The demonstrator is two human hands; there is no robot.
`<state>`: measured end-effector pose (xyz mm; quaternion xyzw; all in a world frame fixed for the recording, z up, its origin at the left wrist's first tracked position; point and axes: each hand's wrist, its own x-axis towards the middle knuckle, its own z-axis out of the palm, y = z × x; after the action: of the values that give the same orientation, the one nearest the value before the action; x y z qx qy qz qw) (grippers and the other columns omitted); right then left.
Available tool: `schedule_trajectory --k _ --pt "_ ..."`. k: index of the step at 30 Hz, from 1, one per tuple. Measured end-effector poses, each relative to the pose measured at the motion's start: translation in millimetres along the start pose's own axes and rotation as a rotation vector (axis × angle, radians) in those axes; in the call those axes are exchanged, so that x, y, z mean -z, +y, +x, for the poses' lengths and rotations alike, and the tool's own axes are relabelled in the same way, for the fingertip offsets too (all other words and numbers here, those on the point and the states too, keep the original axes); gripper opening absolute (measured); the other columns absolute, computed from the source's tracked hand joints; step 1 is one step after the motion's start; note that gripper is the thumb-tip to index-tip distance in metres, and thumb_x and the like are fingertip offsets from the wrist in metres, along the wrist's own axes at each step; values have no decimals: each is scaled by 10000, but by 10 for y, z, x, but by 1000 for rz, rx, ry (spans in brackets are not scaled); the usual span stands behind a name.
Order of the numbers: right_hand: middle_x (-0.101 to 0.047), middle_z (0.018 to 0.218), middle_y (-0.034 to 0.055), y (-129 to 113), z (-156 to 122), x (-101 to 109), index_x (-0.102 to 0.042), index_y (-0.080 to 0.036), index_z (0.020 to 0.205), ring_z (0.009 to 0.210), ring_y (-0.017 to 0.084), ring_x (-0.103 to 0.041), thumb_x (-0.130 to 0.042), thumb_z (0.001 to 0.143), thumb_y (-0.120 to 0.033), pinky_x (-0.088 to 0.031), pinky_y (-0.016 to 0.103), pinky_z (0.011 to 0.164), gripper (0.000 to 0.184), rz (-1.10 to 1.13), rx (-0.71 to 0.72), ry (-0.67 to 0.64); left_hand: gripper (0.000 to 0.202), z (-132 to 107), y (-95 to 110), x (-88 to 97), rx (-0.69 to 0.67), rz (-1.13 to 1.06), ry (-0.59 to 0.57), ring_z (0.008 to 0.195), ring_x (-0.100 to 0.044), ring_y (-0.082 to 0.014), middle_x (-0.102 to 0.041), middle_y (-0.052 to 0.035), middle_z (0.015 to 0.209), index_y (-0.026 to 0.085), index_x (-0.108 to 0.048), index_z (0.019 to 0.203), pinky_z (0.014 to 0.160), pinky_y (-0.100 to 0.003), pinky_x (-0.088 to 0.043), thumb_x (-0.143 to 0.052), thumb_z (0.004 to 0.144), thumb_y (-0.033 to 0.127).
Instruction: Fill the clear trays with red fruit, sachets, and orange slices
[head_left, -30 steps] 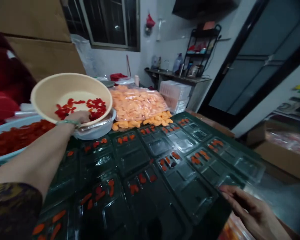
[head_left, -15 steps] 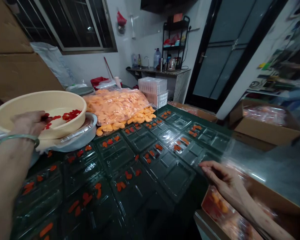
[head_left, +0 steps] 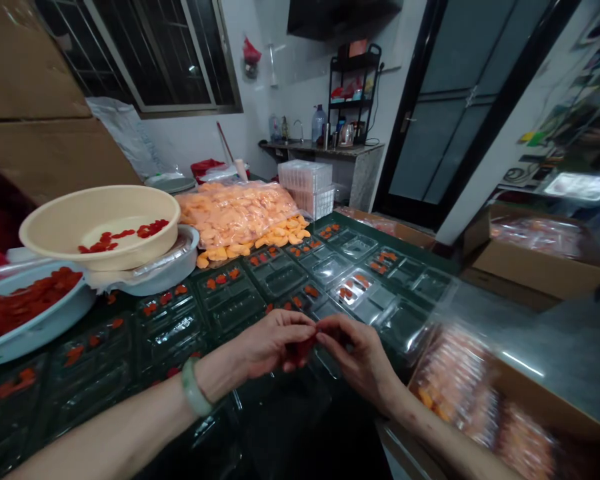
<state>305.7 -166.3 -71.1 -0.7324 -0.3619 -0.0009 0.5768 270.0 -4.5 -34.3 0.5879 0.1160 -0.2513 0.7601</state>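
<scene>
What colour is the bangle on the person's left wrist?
The bangle is pale green; it shows best in the head view.

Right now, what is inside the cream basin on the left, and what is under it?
The cream basin holds a scatter of red pieces on its base. Under it sits a pale bowl with clear plastic; the basin hides that bowl's contents.

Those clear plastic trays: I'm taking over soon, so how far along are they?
Small compartments across the trays already hold red and orange pieces. In hand: the left hand and right hand pinch a red piece above a tray. Left: large compartments are bare, the cream bowl and pale blue bowl hold red pieces, and the bag of orange pieces looks full.
</scene>
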Motion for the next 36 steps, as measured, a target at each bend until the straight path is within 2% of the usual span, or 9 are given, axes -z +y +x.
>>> schedule_trajectory --k 4,9,13,16,21,25,28,31,36 --pt "-608 701 9 46 -50 164 -625 -176 835 614 103 -551 -532 855 -223 -426 200 585 107 -50 21 29 287 128 2 -93 -13 22 -11 380 -442 -61 -527 7 481 118 -597 680 349 -168 -266 -723 646 375" --pt "-568 602 -11 117 -36 364 -583 -167 781 515 90 -505 -487 862 -261 -392 181 479 156 43 -71 50 304 326 -151 -202 87 -202 -81 459 -522 -76 -565 -2 588 115 -603 722 385 -166 -295 -772 607 341" --pt "-572 677 -1 199 -39 443 -611 -161 868 581 98 -520 -541 836 -264 -423 194 549 128 -8 -82 -49 338 448 -236 -258 34 -236 -84 424 -482 -60 -536 6 533 108 -595 715 356 -154 -237 -775 603 371" --pt "-576 666 3 214 -65 446 -631 -157 788 585 99 -520 -568 825 -263 -418 200 562 129 -30 -111 -42 384 486 -231 -288 -28 -169 -77 386 -433 -49 -505 11 488 110 -562 656 329 -158 -198 -715 656 462" --pt "-575 597 4 303 31 551 -623 -153 698 515 101 -482 -583 804 -365 -382 206 484 241 25 -183 88 376 501 -225 -272 -24 -162 -27 401 -451 -61 -506 7 524 108 -580 701 331 -168 -196 -644 726 477" --pt "-570 620 13 739 313 720 -642 -155 735 539 115 -471 -583 779 -388 -379 225 515 244 -284 -173 285 261 507 -236 -204 -18 -255 39 458 -492 -69 -519 2 593 108 -587 757 363 -163 -202 -706 690 330" --pt "-635 758 35 1020 499 786 -679 -190 822 637 148 -536 -582 772 -339 -386 241 570 185 -603 -241 138 192 484 -203 -170 -39 -260 65 462 -478 -60 -527 0 633 124 -564 773 371 -162 -193 -687 699 252" --pt "-650 846 45 967 540 749 -679 -213 940 695 169 -569 -584 782 -361 -394 255 595 236 -676 -262 3 154 453 -144 -168 -58 -247 94 458 -459 -48 -526 7 654 142 -533 797 370 -161 -185 -638 739 239" --pt "-627 689 28 430 336 534 -635 -159 913 608 150 -571 -556 807 -438 -442 255 576 309 -33 -185 -197 227 490 -98 -225 -140 -223 106 420 -426 -42 -504 44 594 178 -474 831 355 -156 -176 -655 726 265"
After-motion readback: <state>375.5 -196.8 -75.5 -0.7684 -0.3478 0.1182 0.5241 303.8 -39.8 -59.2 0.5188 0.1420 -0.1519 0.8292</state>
